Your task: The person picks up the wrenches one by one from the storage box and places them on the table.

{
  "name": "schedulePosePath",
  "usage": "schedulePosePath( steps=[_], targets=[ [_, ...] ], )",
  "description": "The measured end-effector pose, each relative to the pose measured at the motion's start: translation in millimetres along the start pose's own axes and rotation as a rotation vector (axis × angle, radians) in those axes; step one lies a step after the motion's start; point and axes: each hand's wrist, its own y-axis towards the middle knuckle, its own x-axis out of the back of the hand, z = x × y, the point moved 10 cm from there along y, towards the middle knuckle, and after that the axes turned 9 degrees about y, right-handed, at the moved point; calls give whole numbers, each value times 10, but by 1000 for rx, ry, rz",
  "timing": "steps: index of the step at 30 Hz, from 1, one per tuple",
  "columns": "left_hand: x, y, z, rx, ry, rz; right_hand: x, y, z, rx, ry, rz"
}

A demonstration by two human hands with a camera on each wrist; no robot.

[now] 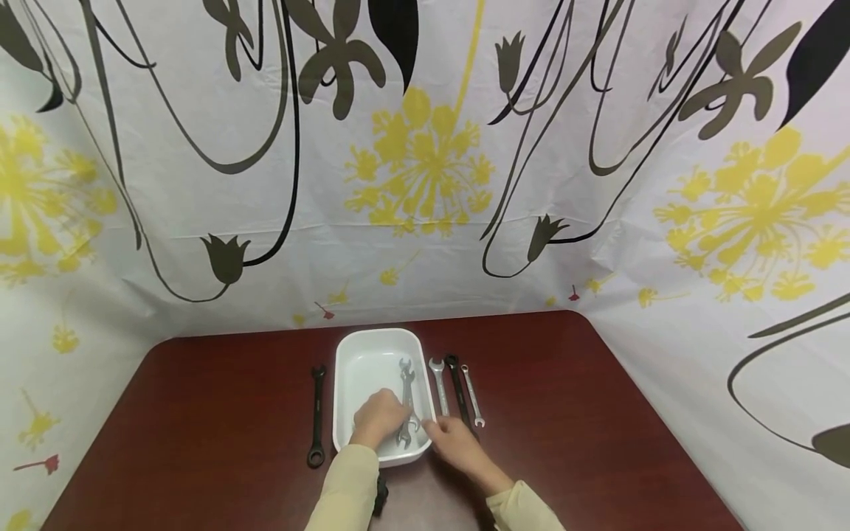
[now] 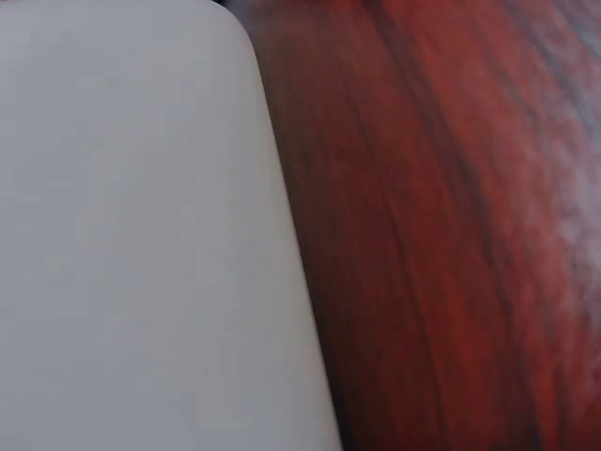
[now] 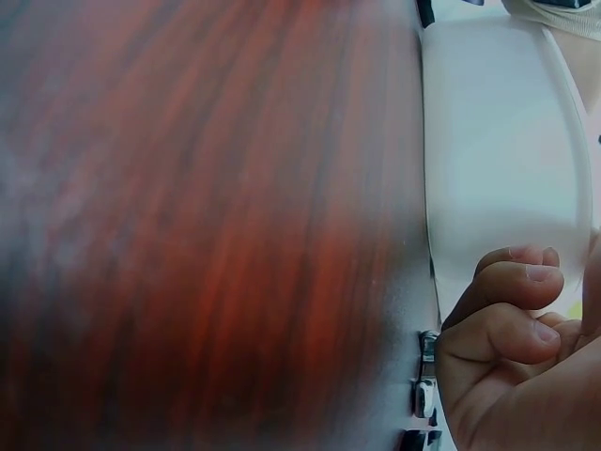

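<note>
Inside a white tray (image 1: pixel 352 361), my left hand (image 1: pixel 380 417) reaches down with its knuckles up and its fingertips hidden; I cannot tell whether it grips anything. Silver wrenches (image 1: pixel 406 391) lie lengthwise in the tray, right beside that hand. My right hand (image 1: pixel 458 442) holds the tray's right rim near the front corner. In the right wrist view its curled fingers (image 3: pixel 498 338) are at the tray's pale outer wall (image 3: pixel 502 141). The left wrist view has only the tray wall (image 2: pixel 141 235) and tabletop, no hand.
Right of the tray lie a silver wrench (image 1: pixel 440 387), a black wrench (image 1: pixel 457 383) and a smaller silver wrench (image 1: pixel 473 398). Another black wrench (image 1: pixel 317 413) lies left of it. The dark red table (image 1: pixel 564 413) meets a flower-patterned sheet (image 1: pixel 425 280) at the back and sides.
</note>
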Motion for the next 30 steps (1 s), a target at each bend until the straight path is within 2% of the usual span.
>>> schedulePosePath(
  steps=[9,14,22,27,30],
  targets=[
    [59,34,2,-8,-80,-66,-5,15,0,-8,9,-5],
    [91,27,-3,-9,-140,-77,1,1,-6,-18,21,-10],
    [134,30,18,7,-178,-105,2,1,-10,-16,29,-9],
    [158,35,48,37,-262,-104,-6,4,-20,-20,41,-3],
    [201,40,70,51,-313,-126,-2,5,-20,-20,44,-4]
  ],
)
